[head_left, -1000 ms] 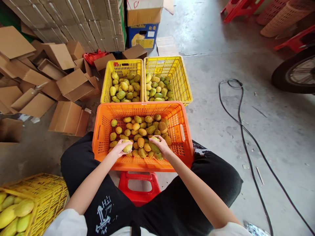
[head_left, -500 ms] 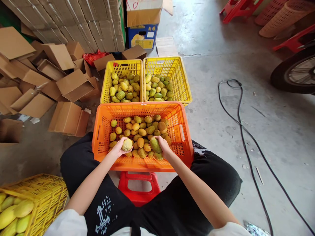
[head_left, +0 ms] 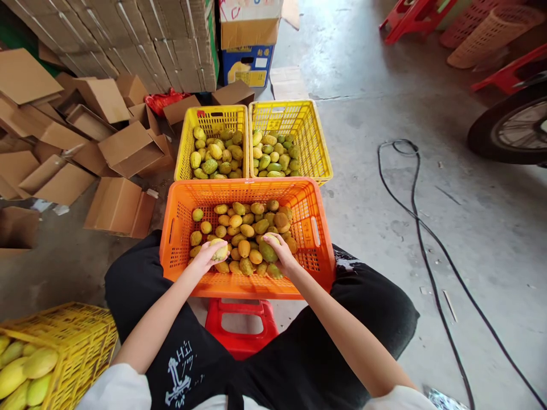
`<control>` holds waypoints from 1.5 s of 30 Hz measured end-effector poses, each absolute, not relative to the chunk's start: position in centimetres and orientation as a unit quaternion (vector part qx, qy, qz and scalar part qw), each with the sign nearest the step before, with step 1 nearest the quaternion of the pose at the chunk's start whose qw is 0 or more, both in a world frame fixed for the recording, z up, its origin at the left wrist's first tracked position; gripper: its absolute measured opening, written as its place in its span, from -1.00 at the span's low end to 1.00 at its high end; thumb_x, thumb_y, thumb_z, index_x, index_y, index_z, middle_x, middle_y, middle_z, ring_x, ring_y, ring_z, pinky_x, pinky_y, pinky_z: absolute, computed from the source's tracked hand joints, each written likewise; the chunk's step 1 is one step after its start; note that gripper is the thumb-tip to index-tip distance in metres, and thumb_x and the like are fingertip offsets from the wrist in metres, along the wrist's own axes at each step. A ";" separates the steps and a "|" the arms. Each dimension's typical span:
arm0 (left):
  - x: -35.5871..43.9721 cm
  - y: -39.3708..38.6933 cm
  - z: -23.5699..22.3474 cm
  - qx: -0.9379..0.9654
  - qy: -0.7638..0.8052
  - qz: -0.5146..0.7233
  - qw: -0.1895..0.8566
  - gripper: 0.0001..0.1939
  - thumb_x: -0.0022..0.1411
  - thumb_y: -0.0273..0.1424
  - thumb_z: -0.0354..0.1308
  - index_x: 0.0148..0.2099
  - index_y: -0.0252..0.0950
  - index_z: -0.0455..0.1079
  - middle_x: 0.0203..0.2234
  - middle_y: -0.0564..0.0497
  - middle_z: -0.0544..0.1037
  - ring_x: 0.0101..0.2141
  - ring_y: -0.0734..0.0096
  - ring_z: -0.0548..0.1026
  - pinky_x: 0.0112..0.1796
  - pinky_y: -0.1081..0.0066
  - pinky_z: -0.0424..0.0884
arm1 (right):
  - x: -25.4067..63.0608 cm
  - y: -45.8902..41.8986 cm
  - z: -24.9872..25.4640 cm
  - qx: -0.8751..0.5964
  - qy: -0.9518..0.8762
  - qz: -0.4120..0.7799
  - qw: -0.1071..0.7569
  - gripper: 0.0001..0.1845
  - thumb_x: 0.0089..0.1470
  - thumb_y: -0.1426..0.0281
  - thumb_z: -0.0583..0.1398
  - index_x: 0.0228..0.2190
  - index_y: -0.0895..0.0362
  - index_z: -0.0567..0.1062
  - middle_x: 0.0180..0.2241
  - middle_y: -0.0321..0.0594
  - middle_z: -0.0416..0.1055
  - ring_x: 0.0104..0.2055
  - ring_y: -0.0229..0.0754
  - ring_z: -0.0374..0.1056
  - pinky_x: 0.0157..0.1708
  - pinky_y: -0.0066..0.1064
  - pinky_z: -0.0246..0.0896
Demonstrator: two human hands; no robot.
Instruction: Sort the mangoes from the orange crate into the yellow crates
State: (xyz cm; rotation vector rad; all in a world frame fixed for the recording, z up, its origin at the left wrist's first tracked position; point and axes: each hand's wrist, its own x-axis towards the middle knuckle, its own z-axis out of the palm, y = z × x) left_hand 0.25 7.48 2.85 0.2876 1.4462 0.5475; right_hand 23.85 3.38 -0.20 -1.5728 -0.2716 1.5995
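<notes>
My left hand [head_left: 206, 255] is closed around a pale yellow mango [head_left: 219, 250], thumb and fingers along its sides. Opposite it, my right hand [head_left: 282, 253] grips a larger green mango [head_left: 269, 251], its fingers lying over the top of the fruit. Both hands are above the near part of an orange plastic crate [head_left: 248, 288]. Many small yellow, orange and green mangoes [head_left: 244, 248] lie loose in that crate, some hidden below my hands.
Two yellow crates [head_left: 325, 154] with greener mangoes adjoin the orange crate's far side. A red stool [head_left: 242, 341] is below it. Another yellow crate [head_left: 85, 341] of larger mangoes stands lower left. Cardboard boxes [head_left: 113, 205] lie left; a black cable [head_left: 416, 216] runs across the floor right.
My right hand's fingers have moved over the top of the green mango. The yellow mango in my left hand has turned, with the fingers now covering more of it.
</notes>
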 end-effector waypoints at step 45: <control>0.1 8.0 2.7 0.071 0.676 0.268 0.683 -0.76 0.40 -0.24 0.09 -0.24 -0.32 0.33 -0.53 -0.01 0.51 -0.54 0.37 0.56 -0.54 0.50 0.44 | 23.7 3.8 -0.7 -0.584 0.010 0.708 0.398 -0.78 0.17 0.15 0.17 -0.33 0.03 0.45 -0.39 -0.15 0.57 -0.25 -0.03 0.56 -0.40 -0.30 0.53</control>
